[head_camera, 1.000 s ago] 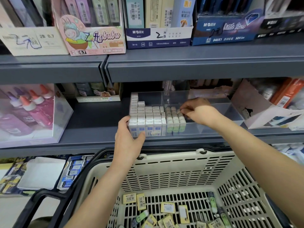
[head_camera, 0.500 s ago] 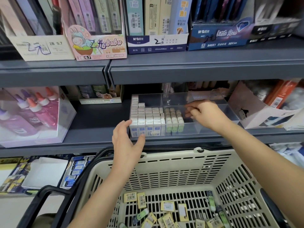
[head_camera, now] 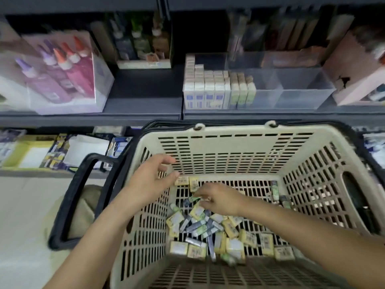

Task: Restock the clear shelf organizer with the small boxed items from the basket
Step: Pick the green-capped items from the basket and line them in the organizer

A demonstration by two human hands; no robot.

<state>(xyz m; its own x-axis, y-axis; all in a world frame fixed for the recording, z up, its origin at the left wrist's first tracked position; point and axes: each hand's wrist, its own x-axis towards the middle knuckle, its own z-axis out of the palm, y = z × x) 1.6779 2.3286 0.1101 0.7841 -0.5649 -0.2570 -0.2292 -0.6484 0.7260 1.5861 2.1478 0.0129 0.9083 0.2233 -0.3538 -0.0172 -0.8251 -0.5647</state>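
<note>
r hand (head_camera: 218, 200) fingers curled down onto the loose pile of small boxes (head_camera: 208, 226) in the basket (head_camera: 235, 130), tips at a green-ended box (head_camera: 194, 198); pinched or only touched, can't tell (motion blur). l hand (head_camera: 152, 180) loosely open near the far-left basket wall, nothing seen in it.

progress: est. partway. clear organizer (head_camera: 302, 97) on the shelf (head_camera: 143, 88): left side packed w/ white/blue boxes (head_camera: 208, 94), a few greenish rows just beside; right compartments show no boxes. many left in basket.

orientation: stocked boxes stand on end, long axis vertical, labels to front. basket ones lie flat, axes every which way; green-ended one approx left-right.
</note>
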